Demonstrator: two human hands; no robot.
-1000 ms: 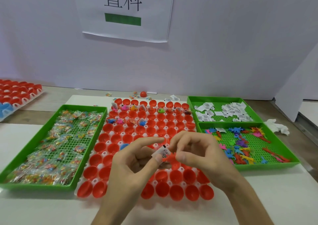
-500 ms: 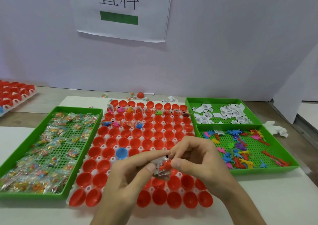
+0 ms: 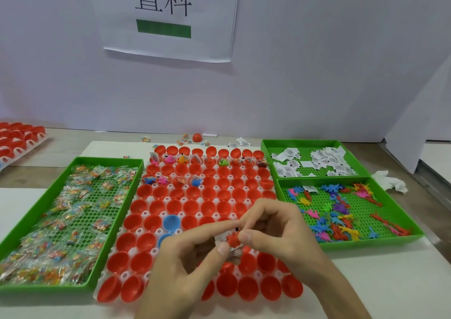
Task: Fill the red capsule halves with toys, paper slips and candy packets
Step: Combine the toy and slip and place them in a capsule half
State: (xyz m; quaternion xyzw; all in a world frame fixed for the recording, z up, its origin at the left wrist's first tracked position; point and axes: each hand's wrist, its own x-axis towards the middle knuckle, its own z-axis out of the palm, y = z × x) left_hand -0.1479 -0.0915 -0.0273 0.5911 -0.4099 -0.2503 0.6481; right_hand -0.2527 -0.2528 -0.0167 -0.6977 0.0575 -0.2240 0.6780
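Red toy now pressed onto paper slip (a second ago side by side); clear candy packet seemingly beneath; left grip pinches slip, right grip pinches toy; bundle above near rows of red capsule halves; likely ready to drop in empty half

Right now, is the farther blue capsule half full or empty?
Empty: the farther blue capsule half shows only its bare inside.

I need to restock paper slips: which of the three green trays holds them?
The back right tray, filled with white printed slips. The tray in front of it holds coloured plastic toys, and the long left tray holds candy packets.
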